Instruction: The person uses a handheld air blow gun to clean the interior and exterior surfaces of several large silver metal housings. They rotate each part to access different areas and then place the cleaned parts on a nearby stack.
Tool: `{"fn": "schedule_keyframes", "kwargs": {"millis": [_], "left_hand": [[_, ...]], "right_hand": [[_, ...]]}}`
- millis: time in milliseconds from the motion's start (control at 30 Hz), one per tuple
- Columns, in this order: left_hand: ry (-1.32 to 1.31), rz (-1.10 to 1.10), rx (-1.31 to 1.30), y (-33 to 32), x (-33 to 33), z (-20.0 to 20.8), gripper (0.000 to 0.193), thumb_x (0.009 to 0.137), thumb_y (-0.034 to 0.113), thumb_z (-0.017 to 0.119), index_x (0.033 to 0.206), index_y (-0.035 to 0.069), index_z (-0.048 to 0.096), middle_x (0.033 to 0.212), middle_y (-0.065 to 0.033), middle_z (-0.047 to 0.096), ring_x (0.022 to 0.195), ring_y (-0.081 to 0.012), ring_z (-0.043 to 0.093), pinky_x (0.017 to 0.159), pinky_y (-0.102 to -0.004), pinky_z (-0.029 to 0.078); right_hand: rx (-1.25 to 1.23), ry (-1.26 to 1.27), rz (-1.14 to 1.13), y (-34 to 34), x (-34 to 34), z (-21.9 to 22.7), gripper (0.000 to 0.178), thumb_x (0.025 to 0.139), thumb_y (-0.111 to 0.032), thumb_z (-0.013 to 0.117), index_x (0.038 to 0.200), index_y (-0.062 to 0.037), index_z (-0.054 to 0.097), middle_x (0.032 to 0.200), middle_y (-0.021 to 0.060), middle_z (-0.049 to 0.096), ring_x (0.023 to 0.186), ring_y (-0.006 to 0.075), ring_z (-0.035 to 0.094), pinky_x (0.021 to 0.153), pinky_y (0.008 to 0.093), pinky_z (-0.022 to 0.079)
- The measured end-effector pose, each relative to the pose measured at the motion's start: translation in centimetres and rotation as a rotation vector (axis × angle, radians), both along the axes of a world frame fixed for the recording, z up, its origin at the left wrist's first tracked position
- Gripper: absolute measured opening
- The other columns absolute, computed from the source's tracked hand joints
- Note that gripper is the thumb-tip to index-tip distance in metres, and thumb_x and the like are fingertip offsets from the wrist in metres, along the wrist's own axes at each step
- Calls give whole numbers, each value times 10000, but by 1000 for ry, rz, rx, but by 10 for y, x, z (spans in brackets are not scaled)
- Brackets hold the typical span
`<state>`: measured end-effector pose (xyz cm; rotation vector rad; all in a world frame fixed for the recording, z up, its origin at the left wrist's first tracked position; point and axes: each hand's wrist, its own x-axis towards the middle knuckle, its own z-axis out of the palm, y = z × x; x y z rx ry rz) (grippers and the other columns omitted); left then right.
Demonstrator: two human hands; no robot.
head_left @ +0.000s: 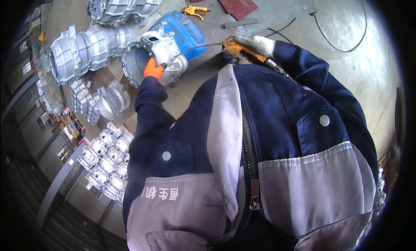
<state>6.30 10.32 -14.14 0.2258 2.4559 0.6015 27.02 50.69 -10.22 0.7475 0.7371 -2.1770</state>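
My left hand [153, 70], in an orange glove with dark fingertips, grips the edge of a silver cast-metal housing [169, 49]. The housing has a wide round mouth facing left and leans against a blue plastic container [197, 36]. My right hand [260, 45], in a pale knit-cuffed glove, is wrapped round an orange air blow gun [232, 47]. A hose fitting trails back from the gun toward my body. Its long thin nozzle reaches left, with the tip at the housing's side.
Another orange blow gun [196, 10] lies beyond the blue container, near a dark flat bar [241, 23] and red mats [236, 4]. Large silver housings [71, 55] stand at the left, with stacked castings [108, 158] lower down. A hose [365, 27] loops across the floor at right.
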Motion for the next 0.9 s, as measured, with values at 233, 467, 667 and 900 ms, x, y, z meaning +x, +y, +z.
{"fn": "schedule_keyframes", "kwargs": {"millis": [233, 467, 667, 900], "left_hand": [[113, 203, 42, 34, -1, 13, 442, 640, 171, 743, 978, 49, 487, 837, -97, 545, 741, -196, 490, 696, -328, 400], [162, -30, 4, 10, 3, 4, 419, 617, 142, 735, 920, 77, 452, 791, -102, 528, 701, -204, 485, 659, -337, 412], [181, -89, -155, -7, 24, -7, 384, 637, 101, 684, 965, 85, 486, 862, -105, 583, 790, -208, 569, 705, -335, 437], [538, -363, -379, -54, 35, -55, 403, 750, 345, 580, 1052, 81, 541, 946, -106, 603, 858, -258, 566, 775, -329, 429]], "right_hand": [[164, 67, -59, 24, 8, -1, 475, 866, -445, 478, 1053, -13, 537, 864, 85, 614, 674, 141, 608, 613, 226, 518], [114, 327, -119, 10, -31, 44, 514, 845, -490, 487, 1049, -23, 556, 859, 81, 609, 673, 130, 592, 618, 234, 508], [266, 595, 352, -79, -94, 72, 418, 860, -488, 469, 1017, -126, 605, 806, 13, 585, 678, 63, 517, 562, 223, 425], [808, 1077, 782, -171, -134, 91, 658, 846, -584, 305, 906, -9, 618, 847, 222, 599, 793, 364, 565, 757, 410, 417]]}}
